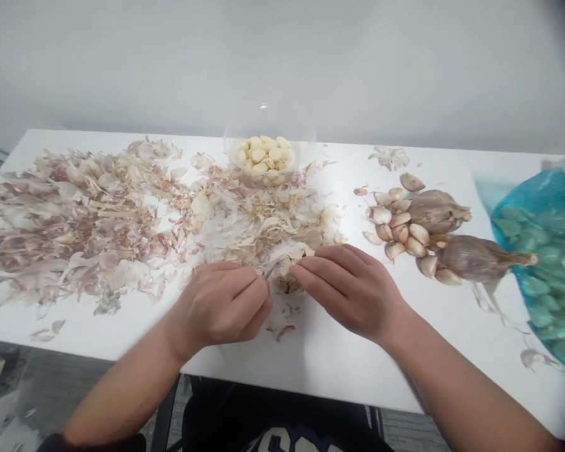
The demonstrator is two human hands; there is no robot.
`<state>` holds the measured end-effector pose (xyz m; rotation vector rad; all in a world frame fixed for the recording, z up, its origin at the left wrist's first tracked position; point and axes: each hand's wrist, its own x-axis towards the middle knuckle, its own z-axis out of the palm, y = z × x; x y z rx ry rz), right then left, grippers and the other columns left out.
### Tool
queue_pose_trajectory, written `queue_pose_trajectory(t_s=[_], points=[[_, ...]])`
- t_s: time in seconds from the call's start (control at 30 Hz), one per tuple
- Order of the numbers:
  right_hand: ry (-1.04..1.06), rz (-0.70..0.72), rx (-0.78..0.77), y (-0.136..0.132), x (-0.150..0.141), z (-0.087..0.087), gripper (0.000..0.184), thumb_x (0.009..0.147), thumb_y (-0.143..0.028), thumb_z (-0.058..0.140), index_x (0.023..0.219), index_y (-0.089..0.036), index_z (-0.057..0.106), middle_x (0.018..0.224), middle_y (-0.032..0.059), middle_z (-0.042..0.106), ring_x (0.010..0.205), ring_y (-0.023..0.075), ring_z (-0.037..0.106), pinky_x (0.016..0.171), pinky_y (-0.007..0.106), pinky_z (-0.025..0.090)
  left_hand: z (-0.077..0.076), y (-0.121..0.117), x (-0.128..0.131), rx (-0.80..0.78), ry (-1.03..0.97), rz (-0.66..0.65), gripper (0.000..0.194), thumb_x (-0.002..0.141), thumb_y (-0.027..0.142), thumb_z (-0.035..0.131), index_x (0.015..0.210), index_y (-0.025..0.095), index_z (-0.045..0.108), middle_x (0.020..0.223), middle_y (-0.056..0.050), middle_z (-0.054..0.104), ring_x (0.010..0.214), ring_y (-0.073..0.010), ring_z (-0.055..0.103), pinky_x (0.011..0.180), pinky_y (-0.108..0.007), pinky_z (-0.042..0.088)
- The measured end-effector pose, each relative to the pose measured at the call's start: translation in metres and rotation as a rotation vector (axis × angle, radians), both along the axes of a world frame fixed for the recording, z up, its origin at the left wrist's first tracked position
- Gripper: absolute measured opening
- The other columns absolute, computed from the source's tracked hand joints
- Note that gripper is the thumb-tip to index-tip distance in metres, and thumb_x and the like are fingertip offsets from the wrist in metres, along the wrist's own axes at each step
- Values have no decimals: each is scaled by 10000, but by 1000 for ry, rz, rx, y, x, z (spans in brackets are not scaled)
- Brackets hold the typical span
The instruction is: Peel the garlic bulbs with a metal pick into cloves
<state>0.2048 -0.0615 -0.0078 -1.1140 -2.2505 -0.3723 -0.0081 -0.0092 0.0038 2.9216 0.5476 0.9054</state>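
My left hand (228,302) is closed around a small knife, whose thin metal tip (271,271) pokes out past the fingers toward the right; the handle is hidden. Facing it, my right hand (346,285) is pinched, and its fingertips cover whatever they hold. Both hands are over the near edge of a heap of papery garlic skins (268,229). Beyond them, a clear plastic bowl (306,147) contains many peeled garlic cloves (266,154). Right of my right hand lie unpeeled cloves (400,232) in a loose cluster.
Two whole garlic bulbs (475,257) rest beside the unpeeled cloves. A blue plastic bag (541,251) full of lumpy contents is at the far right. A wide pile of skins (85,220) spreads over the left of the white table (358,376). A wall (282,63) stands behind.
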Motion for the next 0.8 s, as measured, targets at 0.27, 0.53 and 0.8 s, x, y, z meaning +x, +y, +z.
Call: queue_pose_trajectory(t_s=[0.27,0.53,0.8], points=[[-13,2,3,0,1,0,105,863,-70,593,918,-135,653,783,10,681,770,124,573,614,276,426,1,5,-4,41,38,107,332,800,41,583,527,180,455,510,41,373,477,-91,335,440,-269,297],[-8,2,7,1,1,0,111,869,-66,579,916,-135,652,797,-1,720,732,126,572,585,279,414,6,4,-4,-69,-44,133,257,785,84,617,570,171,506,536,20,522,466,-85,445,410,-263,323],[-4,-6,5,1,0,1,117,881,-71,564,911,-139,655,791,-6,720,725,123,563,576,280,406,3,3,-2,-10,-61,139,247,772,89,630,580,177,503,519,34,505,449,-87,450,404,-256,334]])
